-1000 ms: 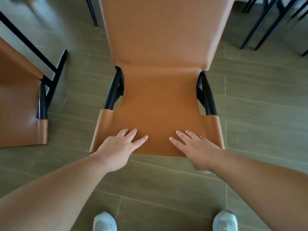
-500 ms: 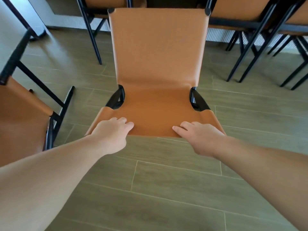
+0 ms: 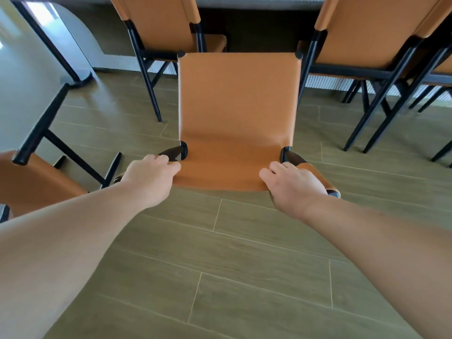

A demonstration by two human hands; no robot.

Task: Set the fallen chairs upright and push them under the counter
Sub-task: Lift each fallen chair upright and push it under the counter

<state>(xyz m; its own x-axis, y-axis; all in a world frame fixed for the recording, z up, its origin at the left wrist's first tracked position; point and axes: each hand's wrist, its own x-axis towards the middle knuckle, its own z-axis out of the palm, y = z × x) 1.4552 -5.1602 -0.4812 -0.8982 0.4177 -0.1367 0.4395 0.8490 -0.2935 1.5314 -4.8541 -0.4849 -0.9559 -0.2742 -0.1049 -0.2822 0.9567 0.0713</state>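
A tan leather chair [image 3: 238, 113] with a black frame lies tipped in front of me, its far end toward the counter [image 3: 256, 2]. My left hand [image 3: 149, 178] grips the near edge at its left corner, fingers curled over the leather. At the right corner my right hand [image 3: 292, 184] grips the same edge. A second fallen chair [image 3: 31, 182] lies at the left, its black legs [image 3: 41, 128] sticking up.
Two upright tan chairs [image 3: 161, 20] [image 3: 371, 33] stand at the counter on either side of the gap behind the held chair; more black legs [image 3: 440, 152] show at the far right. A white rounded pillar base [image 3: 29, 69] stands at the left. Wood-look floor tiles [image 3: 232, 265] lie below.
Both hands went from lying flat on the leather to curling round its near edge. The chair's near end has come up, and the counter and upright chairs have come into view.
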